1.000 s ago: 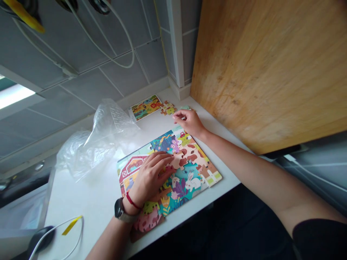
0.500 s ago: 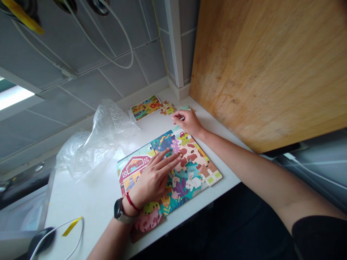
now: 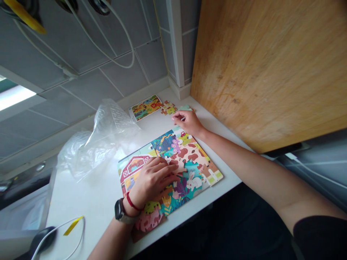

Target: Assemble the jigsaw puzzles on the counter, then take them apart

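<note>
Jigsaw puzzle (image 3: 189,177), farm-animal print, flat interlocking pieces with smooth faces: laid on the white table (image 3: 70,196) directly beneath the left hand (image 3: 150,178), its long axis run roughly parallel to the near table edge. Left hand: rested palm down on the print, fingers loosely bent and unclenched; the wrist was fitted with a dark-faced watch (image 3: 118,210) and a red cord bracelet (image 3: 131,202). Plastic bag (image 3: 94,148), clear, crumpled, glossy: set beyond the puzzle's left part. Right hand (image 3: 189,122): held at the puzzle's far right corner, fingers curled; whether a piece was pinched could not be told. Loose pieces (image 3: 168,108), knobbed: heaped just beyond the right hand, the nearer of the two. Picture card (image 3: 145,107), rectangular, white-bordered: placed beside them.
</note>
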A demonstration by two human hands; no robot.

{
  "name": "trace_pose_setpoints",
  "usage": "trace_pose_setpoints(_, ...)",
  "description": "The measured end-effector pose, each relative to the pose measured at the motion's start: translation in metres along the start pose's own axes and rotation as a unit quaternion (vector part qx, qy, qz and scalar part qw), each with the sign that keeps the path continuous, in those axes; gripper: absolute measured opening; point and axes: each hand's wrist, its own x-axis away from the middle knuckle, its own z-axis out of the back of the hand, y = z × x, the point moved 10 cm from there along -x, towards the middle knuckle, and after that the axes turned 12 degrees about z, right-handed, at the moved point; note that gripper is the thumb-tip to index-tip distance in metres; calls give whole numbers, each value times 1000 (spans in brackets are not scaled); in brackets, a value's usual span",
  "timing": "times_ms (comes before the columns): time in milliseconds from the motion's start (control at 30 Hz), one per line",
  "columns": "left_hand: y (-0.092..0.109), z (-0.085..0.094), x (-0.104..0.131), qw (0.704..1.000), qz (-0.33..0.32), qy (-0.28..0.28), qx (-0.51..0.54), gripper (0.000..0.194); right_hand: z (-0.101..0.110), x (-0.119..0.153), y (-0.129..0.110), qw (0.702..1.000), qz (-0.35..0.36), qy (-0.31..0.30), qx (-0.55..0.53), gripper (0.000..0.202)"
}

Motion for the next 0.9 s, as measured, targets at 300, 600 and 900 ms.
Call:
trace_pose_setpoints(300,-9,1,-4,997,49,-61,-4,68,-1,1,-2,1000,0,-3,-3,12)
trace_pose_setpoints(600,-3,-2,-6,998,46,-26,25,45,-2,0,-1,1000,-3,-7,3,11)
trace_pose_setpoints(900,22,-11,-6,999,42,24,-22,27,-3,0,-1,1000,-4,-10,-5,11)
